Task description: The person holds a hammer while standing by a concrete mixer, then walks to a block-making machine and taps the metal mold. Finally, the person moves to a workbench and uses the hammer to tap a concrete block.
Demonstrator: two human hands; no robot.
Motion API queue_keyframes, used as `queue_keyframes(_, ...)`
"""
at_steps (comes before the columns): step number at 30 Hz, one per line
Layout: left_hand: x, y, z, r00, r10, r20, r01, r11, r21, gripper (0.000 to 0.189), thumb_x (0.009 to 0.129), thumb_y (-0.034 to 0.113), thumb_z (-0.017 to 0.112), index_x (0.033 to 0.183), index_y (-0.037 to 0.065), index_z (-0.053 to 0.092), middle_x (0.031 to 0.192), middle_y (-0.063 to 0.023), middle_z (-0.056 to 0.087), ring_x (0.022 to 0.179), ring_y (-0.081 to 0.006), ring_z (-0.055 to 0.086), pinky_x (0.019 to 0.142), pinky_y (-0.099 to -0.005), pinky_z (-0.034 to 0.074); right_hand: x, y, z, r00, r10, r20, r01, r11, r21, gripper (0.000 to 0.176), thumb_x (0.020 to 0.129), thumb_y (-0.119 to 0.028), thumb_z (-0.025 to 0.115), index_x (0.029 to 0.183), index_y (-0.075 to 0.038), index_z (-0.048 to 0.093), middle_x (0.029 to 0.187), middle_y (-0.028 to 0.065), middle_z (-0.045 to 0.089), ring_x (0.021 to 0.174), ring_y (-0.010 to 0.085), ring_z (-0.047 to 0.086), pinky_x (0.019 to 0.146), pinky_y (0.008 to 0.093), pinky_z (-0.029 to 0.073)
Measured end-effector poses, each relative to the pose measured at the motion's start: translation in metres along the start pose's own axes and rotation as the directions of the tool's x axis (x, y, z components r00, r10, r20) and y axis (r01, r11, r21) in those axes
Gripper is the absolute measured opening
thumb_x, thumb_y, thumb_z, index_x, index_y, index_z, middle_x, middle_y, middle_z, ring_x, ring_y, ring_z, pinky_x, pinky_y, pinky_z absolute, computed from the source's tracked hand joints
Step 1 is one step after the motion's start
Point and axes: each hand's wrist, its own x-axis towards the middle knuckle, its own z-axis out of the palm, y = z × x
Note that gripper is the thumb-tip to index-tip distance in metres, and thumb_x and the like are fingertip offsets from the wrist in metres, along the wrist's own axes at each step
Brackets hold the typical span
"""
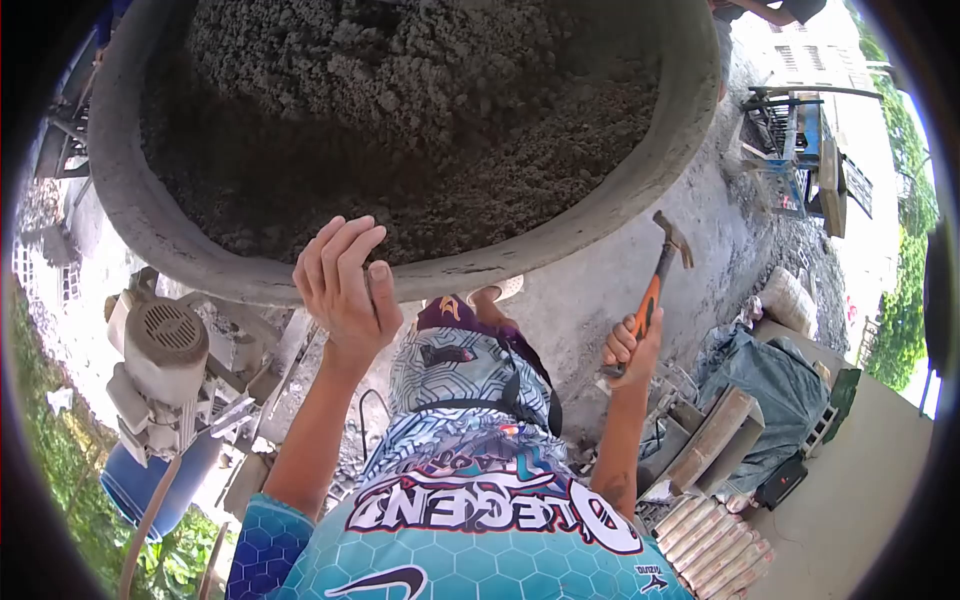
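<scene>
A large round grey drum (640, 205) fills the upper middle, its wide rim facing me. Crumbly dark grey mix (400, 80) lies inside it. My left hand (350, 285) rests on the near rim, fingers spread a little over the edge, holding nothing. To the right, below the rim, my right hand (635, 348) is wrapped round the orange and black handle of a claw hammer (663, 270). The hammer's metal head points up, apart from the drum.
At the left are a grey motor (168, 335) and a blue barrel (165, 485). A dark tarp (765, 400), a wooden form (715, 440) and stacked bags (715, 545) lie at the right. Parts of other people show at the top edges.
</scene>
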Motion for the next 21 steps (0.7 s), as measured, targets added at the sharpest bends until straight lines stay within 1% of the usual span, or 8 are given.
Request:
queue_keyframes(4, -0.003, -0.006, 0.008, 0.996, 0.002, -0.084, -0.006, 0.999, -0.039, 0.028, 0.098, 0.019, 0.041, 0.111, 0.006, 0.063, 0.115, -0.0080, 0.066, 0.114, -0.0293, 0.058, 0.099, -0.0408, 0.037, -0.043, -0.041, -0.072, 0.980, -0.079, -0.180, 0.126, 0.955, 0.267, 0.052, 0.100, -0.057, 0.044, 0.076, -0.010, 0.050, 0.051, -0.0051, 0.036, 0.040, 0.0096, 0.037, 0.041, 0.0292, 0.040)
queue_keyframes(8, -0.002, -0.002, 0.013, 0.993, 0.009, -0.121, -0.015, 0.999, -0.049, 0.026, 0.098, 0.015, 0.042, 0.109, 0.004, 0.063, 0.110, -0.0088, 0.067, 0.109, -0.0305, 0.060, 0.098, -0.0403, 0.039, -0.054, -0.125, -0.223, 0.913, -0.368, -0.174, 0.391, 0.676, 0.624, 0.043, 0.099, -0.040, 0.047, 0.066, -0.013, 0.040, 0.056, -0.0021, 0.041, 0.047, 0.0133, 0.044, 0.056, 0.0314, 0.050)
queue_keyframes(11, 0.005, 0.011, 0.014, 0.990, 0.076, -0.115, -0.076, 0.997, 0.008, 0.024, 0.099, 0.011, 0.042, 0.106, 0.000, 0.063, 0.107, -0.0124, 0.067, 0.104, -0.0334, 0.062, 0.095, -0.0433, 0.046, -0.020, -0.137, -0.195, 0.436, -0.373, -0.819, 0.876, 0.383, 0.292, 0.042, 0.093, -0.044, 0.048, 0.065, -0.015, 0.037, 0.057, -0.0007, 0.041, 0.052, 0.0160, 0.047, 0.061, 0.0332, 0.050)
queue_keyframes(14, 0.005, 0.029, 0.028, 0.982, 0.087, -0.166, -0.084, 0.996, 0.026, 0.028, 0.101, 0.015, 0.041, 0.106, -0.001, 0.064, 0.106, -0.0121, 0.068, 0.105, -0.0342, 0.063, 0.092, -0.0436, 0.048, 0.054, -0.060, -0.055, 0.671, -0.334, -0.662, 0.727, 0.471, 0.499, 0.059, 0.097, -0.069, 0.038, 0.069, -0.017, 0.035, 0.057, -0.0019, 0.041, 0.050, 0.0162, 0.042, 0.054, 0.0335, 0.045)
queue_keyframes(15, 0.003, 0.034, 0.030, 0.985, 0.090, -0.149, -0.085, 0.995, 0.043, 0.028, 0.102, 0.015, 0.041, 0.106, -0.001, 0.064, 0.107, -0.0117, 0.068, 0.106, -0.0332, 0.063, 0.092, -0.0434, 0.048, 0.039, -0.023, 0.037, 0.781, -0.400, -0.479, 0.581, 0.746, 0.324, 0.057, 0.096, -0.068, 0.043, 0.073, -0.016, 0.039, 0.053, -0.0029, 0.036, 0.046, 0.0157, 0.040, 0.048, 0.0343, 0.041)
queue_keyframes(16, 0.000, 0.037, 0.032, 0.989, 0.084, -0.125, -0.072, 0.993, 0.092, 0.028, 0.103, 0.016, 0.041, 0.107, 0.000, 0.064, 0.108, -0.0112, 0.068, 0.106, -0.0322, 0.063, 0.092, -0.0433, 0.048, 0.038, 0.001, 0.054, 0.982, 0.145, 0.122, -0.189, 0.785, 0.590, 0.055, 0.095, -0.067, 0.046, 0.077, -0.015, 0.042, 0.053, -0.0050, 0.034, 0.041, 0.0153, 0.038, 0.046, 0.0357, 0.039)
queue_keyframes(17, -0.001, 0.037, 0.035, 0.983, 0.105, -0.148, -0.095, 0.993, 0.074, 0.028, 0.103, 0.016, 0.041, 0.107, 0.000, 0.064, 0.108, -0.0112, 0.068, 0.106, -0.0322, 0.063, 0.092, -0.0433, 0.048, 0.008, 0.017, 0.109, 0.967, 0.251, 0.032, -0.226, 0.801, 0.554, 0.054, 0.094, -0.066, 0.048, 0.078, -0.014, 0.044, 0.053, -0.0061, 0.033, 0.039, 0.0132, 0.036, 0.043, 0.0328, 0.036)
queue_keyframes(21, -0.003, 0.035, 0.026, 0.989, 0.067, -0.135, -0.053, 0.993, 0.103, 0.027, 0.104, 0.017, 0.042, 0.107, 0.002, 0.064, 0.111, -0.0098, 0.067, 0.107, -0.0291, 0.062, 0.089, -0.0424, 0.048, -0.014, 0.006, 0.037, 0.945, 0.178, 0.273, -0.287, 0.851, 0.439, 0.056, 0.093, -0.067, 0.049, 0.078, -0.014, 0.044, 0.054, -0.0056, 0.031, 0.040, 0.0118, 0.035, 0.043, 0.0295, 0.035)
